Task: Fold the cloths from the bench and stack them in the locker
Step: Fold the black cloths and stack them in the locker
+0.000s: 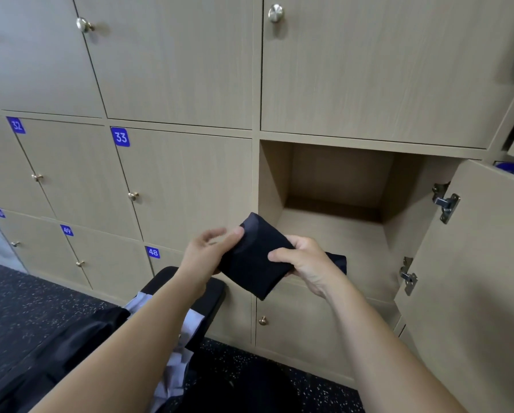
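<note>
Beige wooden lockers (pixel 184 70) with round metal knobs and blue number plates 32, 33, 48 and 49 fill the wall on my feed, above a dark speckled floor (pixel 26 293). One open locker (pixel 333 186) sits right of centre, its door (pixel 473 263) swung out to the right on 2 metal hinges.

I see the folded navy cloth (pixel 249 260) held in the air just in front of that locker's lower front edge, not inside it. The right hand (pixel 303 260) grips its right side, thumb on top and fingers curled beneath. The left hand (pixel 205 254) touches the cloth's left edge with a straight thumb; its other fingers are loosely spread, blurred and clear of the fabric.

Below the forearms, the black padded bench (pixel 217 293) carries a crumpled dark cloth (pixel 71 338) and a pale cloth (pixel 175 362).
</note>
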`<state>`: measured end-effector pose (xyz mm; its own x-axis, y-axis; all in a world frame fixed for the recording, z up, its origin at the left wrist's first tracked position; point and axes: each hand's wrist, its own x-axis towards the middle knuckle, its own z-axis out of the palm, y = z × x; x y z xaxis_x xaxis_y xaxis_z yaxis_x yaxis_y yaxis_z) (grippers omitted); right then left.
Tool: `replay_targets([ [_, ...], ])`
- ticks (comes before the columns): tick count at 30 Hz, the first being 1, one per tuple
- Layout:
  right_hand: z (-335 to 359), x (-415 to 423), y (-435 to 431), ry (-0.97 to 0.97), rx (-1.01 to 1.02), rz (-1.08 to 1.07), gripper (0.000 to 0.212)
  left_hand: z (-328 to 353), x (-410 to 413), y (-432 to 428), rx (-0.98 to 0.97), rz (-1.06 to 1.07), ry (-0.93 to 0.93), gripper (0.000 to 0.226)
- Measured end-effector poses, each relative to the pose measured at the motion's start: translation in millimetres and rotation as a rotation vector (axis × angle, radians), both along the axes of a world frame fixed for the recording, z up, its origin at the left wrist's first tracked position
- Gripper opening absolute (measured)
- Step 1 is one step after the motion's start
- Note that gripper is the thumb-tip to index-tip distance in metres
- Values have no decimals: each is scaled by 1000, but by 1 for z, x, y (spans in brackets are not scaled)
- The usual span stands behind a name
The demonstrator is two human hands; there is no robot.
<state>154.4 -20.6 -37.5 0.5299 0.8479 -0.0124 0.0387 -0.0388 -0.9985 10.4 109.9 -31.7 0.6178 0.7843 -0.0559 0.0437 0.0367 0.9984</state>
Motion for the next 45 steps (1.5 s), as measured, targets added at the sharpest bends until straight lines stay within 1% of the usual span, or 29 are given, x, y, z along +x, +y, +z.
replay_targets([
  [1,0,4,-2,-25,-38,19,30,1,2,-3,94,-94,90,40],
  [2,0,8,-4,-46,-64,30,31,0,7,-6,182,-145,143,36],
  [4,-2,17,-10,-29,-51,18,34,-3,19,-11,246,-140,152,35],
  [6,-9,24,-19,138,61,8,35,-8,32,-14,229,-66,90,36],
  [8,-18,28,-26,331,175,12,42,-16,48,-18,148,-25,41,39],
  [10,-32,34,-28,404,213,-28,46,-25,63,-25,63,-39,7,39],
  [12,-42,41,-27,368,195,-121,35,-30,79,-32,32,-56,-1,36],
  [14,-51,52,-29,242,125,-186,22,-37,95,-35,107,-56,57,38],
  [15,-56,58,-30,195,96,-200,19,-41,104,-34,164,-43,91,41],
  [18,-71,78,-35,181,100,-292,16,-56,132,-29,297,44,185,50],
  [20,-83,90,-36,194,116,-405,11,-66,152,-29,386,63,247,49],
  [21,-91,95,-36,191,105,-457,11,-72,161,-30,407,69,259,48],
  [22,-98,100,-36,185,87,-512,16,-80,171,-30,405,64,265,47],
  [24,-114,111,-36,177,58,-601,33,-97,190,-28,359,21,288,46],
  [25,-123,118,-36,173,52,-638,33,-105,199,-27,316,-18,295,45],
  [27,-137,131,-38,184,48,-698,20,-124,212,-25,200,-113,323,49],
  [29,-149,145,-39,193,16,-719,15,-140,219,-26,121,-200,338,43],
  [32,-167,170,-39,219,-96,-627,11,-162,228,-20,109,-272,339,33],
  [35,-176,191,-35,242,-147,-547,15,-175,246,-3,151,-283,319,18],
  [37,-172,205,-28,170,-153,-575,11,-175,261,5,193,-264,289,12],
  [38,-170,213,-23,116,-169,-616,13,-173,269,9,199,-262,272,10],
  [40,-166,230,-13,28,-179,-685,14,-165,286,14,153,-278,236,10],
  [43,-166,252,0,3,-142,-755,23,-157,308,23,43,-305,205,19],
  [45,-171,261,4,16,-145,-767,27,-163,317,28,19,-309,215,19],
])
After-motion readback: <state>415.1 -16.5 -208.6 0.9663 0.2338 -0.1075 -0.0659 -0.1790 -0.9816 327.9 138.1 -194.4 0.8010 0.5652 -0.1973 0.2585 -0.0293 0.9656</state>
